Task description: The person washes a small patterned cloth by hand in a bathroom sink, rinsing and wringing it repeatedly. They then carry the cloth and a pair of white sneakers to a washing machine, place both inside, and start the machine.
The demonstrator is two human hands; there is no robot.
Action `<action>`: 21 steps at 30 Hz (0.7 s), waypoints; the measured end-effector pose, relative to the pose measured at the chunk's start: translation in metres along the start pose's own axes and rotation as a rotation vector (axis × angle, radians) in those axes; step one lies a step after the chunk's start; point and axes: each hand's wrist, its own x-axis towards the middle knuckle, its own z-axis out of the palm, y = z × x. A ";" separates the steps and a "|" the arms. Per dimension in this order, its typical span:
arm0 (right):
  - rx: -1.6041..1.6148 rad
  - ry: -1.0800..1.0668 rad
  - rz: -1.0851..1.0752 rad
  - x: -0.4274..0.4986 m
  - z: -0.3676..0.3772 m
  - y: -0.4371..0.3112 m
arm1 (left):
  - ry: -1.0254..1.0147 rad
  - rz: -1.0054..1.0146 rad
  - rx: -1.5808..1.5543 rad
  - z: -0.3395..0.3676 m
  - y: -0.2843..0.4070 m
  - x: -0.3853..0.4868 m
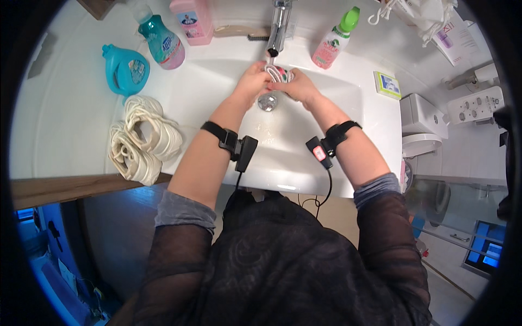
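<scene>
My left hand (252, 83) and my right hand (301, 86) meet over the white sink basin (261, 130), just under the spout of the chrome faucet (279, 28). Between them they grip a small folded cloth (281, 73), white-edged with red and green patches. A thin stream of water seems to run from the spout onto it. My fingers partly hide the cloth. Below the hands shows the round metal drain (267, 102). Each forearm wears a black strap with a small cabled device.
White sneakers (151, 138) stand left of the basin, near a teal jug (126, 71), a teal-and-pink bottle (165, 45) and a pink bottle (193, 22). A wooden-handled brush (240, 31) lies behind. To the right are a green-capped bottle (332, 45) and a boxed soap bar (388, 84).
</scene>
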 end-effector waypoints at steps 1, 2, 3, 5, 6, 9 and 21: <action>0.055 0.042 0.014 0.004 0.002 0.005 | 0.001 -0.016 -0.049 0.000 -0.002 0.005; 0.038 0.066 -0.006 0.006 0.006 0.011 | 0.028 -0.018 -0.101 0.002 -0.006 0.005; 0.060 0.051 -0.045 0.009 0.009 0.016 | 0.057 -0.023 -0.154 0.002 -0.009 0.007; 0.118 0.031 -0.061 0.012 0.014 0.023 | 0.087 0.057 -0.205 -0.001 -0.012 0.008; 0.217 0.026 -0.059 0.015 0.014 0.025 | 0.117 0.064 -0.227 -0.004 -0.013 0.008; 0.507 -0.068 -0.024 0.018 0.013 0.025 | 0.027 0.105 -0.418 -0.014 -0.011 0.007; 0.615 0.070 0.043 0.019 0.014 0.035 | -0.006 -0.130 -0.276 -0.001 -0.004 -0.007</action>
